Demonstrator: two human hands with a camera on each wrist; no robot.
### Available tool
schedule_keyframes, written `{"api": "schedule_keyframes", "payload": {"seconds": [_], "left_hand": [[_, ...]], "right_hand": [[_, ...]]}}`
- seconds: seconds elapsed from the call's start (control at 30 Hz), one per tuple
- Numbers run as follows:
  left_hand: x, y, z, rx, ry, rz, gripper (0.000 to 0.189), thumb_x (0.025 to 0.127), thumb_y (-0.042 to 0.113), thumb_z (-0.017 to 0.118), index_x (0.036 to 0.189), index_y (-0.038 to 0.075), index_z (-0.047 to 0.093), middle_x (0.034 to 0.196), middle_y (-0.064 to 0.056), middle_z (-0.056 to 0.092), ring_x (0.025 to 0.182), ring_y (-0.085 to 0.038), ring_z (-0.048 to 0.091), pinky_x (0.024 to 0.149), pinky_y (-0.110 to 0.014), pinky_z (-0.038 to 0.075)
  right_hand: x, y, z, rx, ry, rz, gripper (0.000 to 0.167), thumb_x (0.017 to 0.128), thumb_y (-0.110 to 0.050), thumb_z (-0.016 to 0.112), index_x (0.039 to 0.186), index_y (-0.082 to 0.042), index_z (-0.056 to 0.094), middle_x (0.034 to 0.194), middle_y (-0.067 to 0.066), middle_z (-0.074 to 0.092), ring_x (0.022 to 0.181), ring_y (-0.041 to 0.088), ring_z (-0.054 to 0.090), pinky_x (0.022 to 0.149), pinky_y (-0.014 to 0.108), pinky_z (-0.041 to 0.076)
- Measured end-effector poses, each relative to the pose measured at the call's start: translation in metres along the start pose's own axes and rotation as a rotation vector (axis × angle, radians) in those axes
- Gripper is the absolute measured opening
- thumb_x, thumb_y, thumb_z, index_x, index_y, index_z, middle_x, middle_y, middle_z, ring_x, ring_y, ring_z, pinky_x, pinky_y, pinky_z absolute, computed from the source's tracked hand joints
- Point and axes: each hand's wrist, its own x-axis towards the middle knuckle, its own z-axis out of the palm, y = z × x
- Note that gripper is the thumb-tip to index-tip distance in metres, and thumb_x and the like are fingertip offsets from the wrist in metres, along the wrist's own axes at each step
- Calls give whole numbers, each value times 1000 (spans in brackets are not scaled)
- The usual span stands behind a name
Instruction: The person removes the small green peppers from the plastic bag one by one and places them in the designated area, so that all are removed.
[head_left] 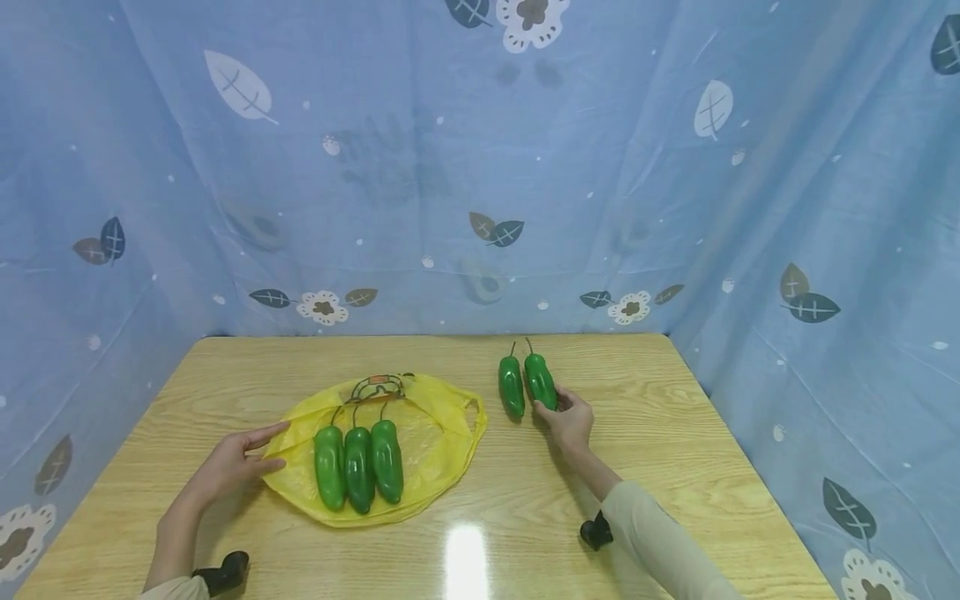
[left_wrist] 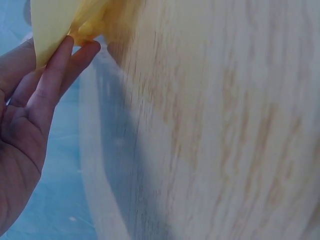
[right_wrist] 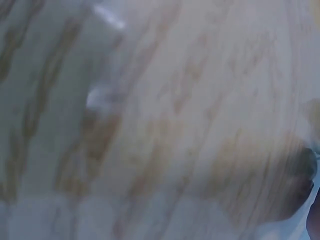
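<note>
Three glossy green peppers (head_left: pixel 358 469) with long thin stems lie side by side on a flat yellow plastic bag (head_left: pixel 431 467), left of the table's middle. My left hand (head_left: pixel 236 458) is at the bag's left edge, index finger and thumb spread apart in the head view. In the left wrist view, yellow film (left_wrist: pixel 52 25) runs between the fingers of that hand. Farther back, two more peppers lie on the table. My right hand (head_left: pixel 570 421) grips the lower end of the right-hand one (head_left: pixel 538 379); the other pepper (head_left: pixel 512 387) lies just left of it.
A wooden table (head_left: pixel 525 525) carries everything. At the bag's far edge is a dark looped line with an orange patch (head_left: pixel 378 381). A patterned blue cloth (head_left: pixel 442 167) hangs behind the table and along both sides.
</note>
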Motion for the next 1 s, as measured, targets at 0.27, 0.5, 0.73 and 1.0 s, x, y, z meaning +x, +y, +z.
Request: {"api": "schedule_keyframes", "payload": {"seconds": [0.27,0.5,0.73,1.0], "left_hand": [[1,2,0,-9,1,25,60,89,20,69,138,-6,46,140,-31,42,124,-55,38,91,-56,47],[2,0,1,-19,-7,2,62,90,22,69,140,-5,45,142,-29,39,127,-54,35,95,-59,43],[1,-1,2,-18,-1,-5,61,89,21,69,139,-5,46,141,-30,40,126,-55,36,94,-59,43],[0,-3,2,-2,1,-5,61,89,20,69,139,-6,46,140,-31,42,126,-55,35,95,-62,42]], "right_hand": [[0,2,6,-32,0,-15,50,77,1,77,122,11,58,118,29,61,109,40,61,92,42,51],[-1,-2,9,-81,14,-14,48,77,0,77,120,11,60,115,28,63,107,40,62,90,44,52],[3,-4,12,-125,8,-22,47,77,-1,78,118,13,60,113,29,63,106,40,62,90,44,53],[3,-5,14,-116,-23,11,50,79,-3,77,121,14,57,118,30,60,110,41,60,91,45,51]]}}
